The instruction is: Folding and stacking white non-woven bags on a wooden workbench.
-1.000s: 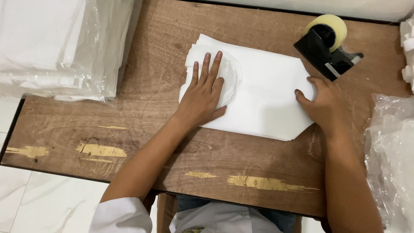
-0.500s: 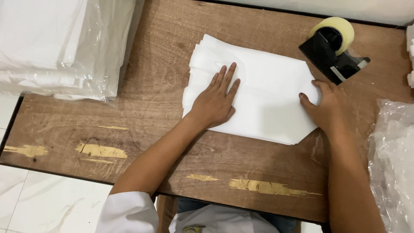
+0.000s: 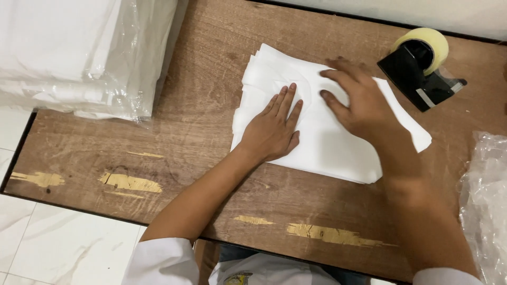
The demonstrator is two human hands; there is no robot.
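Note:
A folded white cloth (image 3: pixel 338 153) lies flat on the brown wooden table (image 3: pixel 211 79). My left hand (image 3: pixel 272 129) presses flat on the cloth's left part, fingers together and pointing away from me. My right hand (image 3: pixel 359 103) lies over the middle of the cloth, fingers spread and pointing left, slightly blurred. Neither hand grips anything.
A black tape dispenser with a yellowish roll (image 3: pixel 422 66) stands at the far right of the table. A stack of white items in clear plastic (image 3: pixel 79 53) fills the far left. Crumpled clear plastic (image 3: pixel 483 200) lies at the right edge. White tiled floor (image 3: pixel 53 243) shows below.
My right hand has moved left from the cloth's right edge onto its middle. My left hand has stayed pressed on the cloth, shifting little.

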